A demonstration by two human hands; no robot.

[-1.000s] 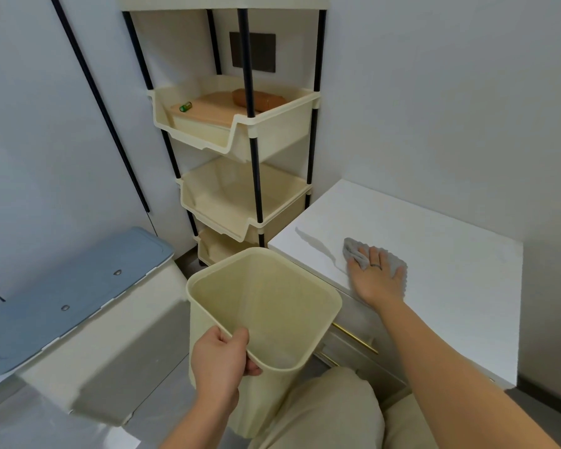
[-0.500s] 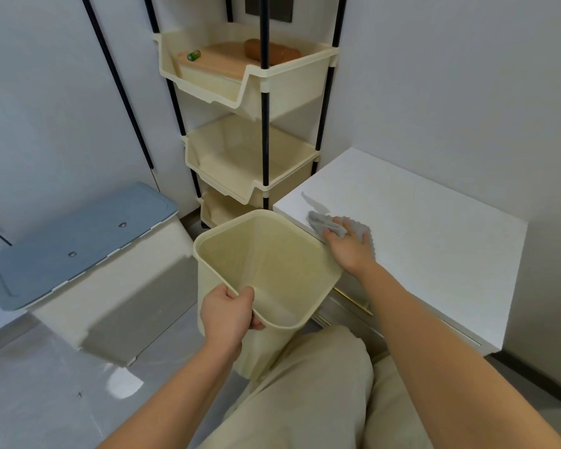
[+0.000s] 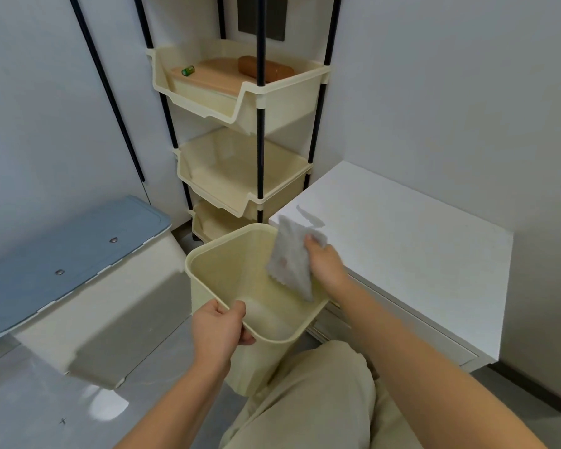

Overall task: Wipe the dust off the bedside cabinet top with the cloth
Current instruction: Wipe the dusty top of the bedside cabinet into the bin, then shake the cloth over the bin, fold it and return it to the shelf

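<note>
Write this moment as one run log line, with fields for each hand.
left hand: holds bin rim | right hand: holds cloth over bin | cabinet top: cloth off it

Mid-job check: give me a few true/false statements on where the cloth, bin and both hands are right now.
1. The right hand holds the cloth over the bin. True.
2. The cloth lies flat on the cabinet top. False: it hangs off the edge, above the bin.
3. The left hand grips the bin's rim. True.
4. The bin stands on the cabinet top. False: it is held beside the cabinet.
</note>
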